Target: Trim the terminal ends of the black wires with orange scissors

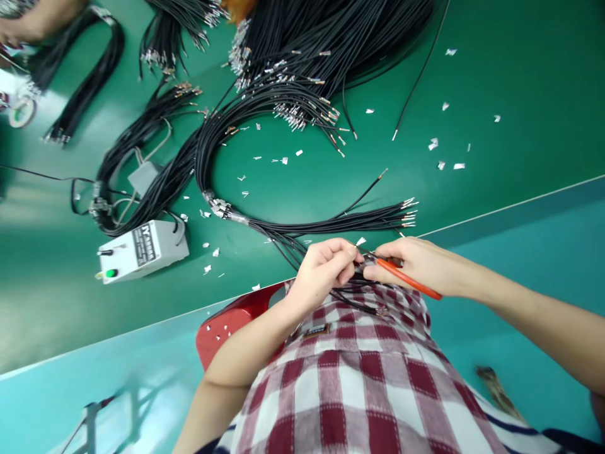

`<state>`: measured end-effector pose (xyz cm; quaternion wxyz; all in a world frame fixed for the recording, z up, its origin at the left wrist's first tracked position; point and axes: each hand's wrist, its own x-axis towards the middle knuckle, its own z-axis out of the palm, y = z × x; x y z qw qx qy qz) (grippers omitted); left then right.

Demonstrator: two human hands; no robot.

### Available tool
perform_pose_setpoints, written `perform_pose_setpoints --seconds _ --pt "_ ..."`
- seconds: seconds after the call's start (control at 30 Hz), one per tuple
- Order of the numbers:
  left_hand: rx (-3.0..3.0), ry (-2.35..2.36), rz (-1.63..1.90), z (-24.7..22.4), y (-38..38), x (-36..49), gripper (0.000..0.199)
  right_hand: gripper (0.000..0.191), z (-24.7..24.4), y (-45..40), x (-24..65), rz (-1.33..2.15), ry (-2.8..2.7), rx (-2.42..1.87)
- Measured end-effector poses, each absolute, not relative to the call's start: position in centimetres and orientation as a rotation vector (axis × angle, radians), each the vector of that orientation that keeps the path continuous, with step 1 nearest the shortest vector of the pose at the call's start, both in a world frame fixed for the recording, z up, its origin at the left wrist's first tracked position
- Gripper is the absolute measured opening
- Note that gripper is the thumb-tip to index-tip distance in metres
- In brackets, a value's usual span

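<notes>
At the table's front edge, my left hand is closed, thumb and forefinger pinching the end of a thin black cable. My right hand is closed around orange-handled cutters; their metal head is at the left fingertips, partly hidden by the fingers. Beside both hands lies a bundle of black cables, tied with clear tape, its stripped, pale-tipped ends pointing right. Several loose cables from it hang over my checkered apron.
A white control box with a green button stands at left. Large piles of black cables lie at the back. White scraps are scattered over the green table. A red stool stands below. Another person's hand is at upper left.
</notes>
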<state>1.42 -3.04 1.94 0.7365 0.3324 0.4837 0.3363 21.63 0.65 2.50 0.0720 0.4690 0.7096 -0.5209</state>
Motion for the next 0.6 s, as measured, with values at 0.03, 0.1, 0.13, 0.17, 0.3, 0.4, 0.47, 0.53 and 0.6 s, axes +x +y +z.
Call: perform_pose_setpoints --seconds 0.03,0.1,0.13,0.17,0.3,0.4,0.47,0.53,0.6 --pt "0.733 1.068 0.738 1.9 -3.0 1.5 0.028 0.054 2.4 0.7 21.6 -1.567 2.132 1.408" --pt "0.737 1.076 0.741 1.9 -3.0 1.6 0.030 0.056 2.3 0.7 21.5 -1.578 2.122 1.412" --pt "0.738 1.079 0.743 1.9 -3.0 1.7 0.031 0.057 2.3 0.8 21.5 -1.584 2.112 1.417" --pt "0.741 1.083 0.745 1.8 -3.1 1.8 0.031 0.058 2.3 0.8 21.5 -1.594 2.096 1.420" --pt "0.760 1.080 0.751 1.5 -3.2 1.9 0.031 0.060 2.1 1.0 21.5 -1.700 2.023 1.359" --pt "0.770 1.082 0.755 1.4 -3.3 1.9 0.029 0.061 2.3 1.0 21.3 -1.751 1.992 1.324" --pt "0.771 1.096 0.764 1.4 -3.4 2.0 0.029 0.061 2.7 0.9 21.1 -1.663 2.022 1.383" --pt "0.774 1.111 0.768 1.3 -3.5 2.1 0.030 0.059 3.3 0.8 20.8 -1.498 2.095 1.477" --pt "0.777 1.125 0.772 1.3 -3.6 2.2 0.031 0.055 3.8 0.7 20.6 -1.353 2.164 1.536"
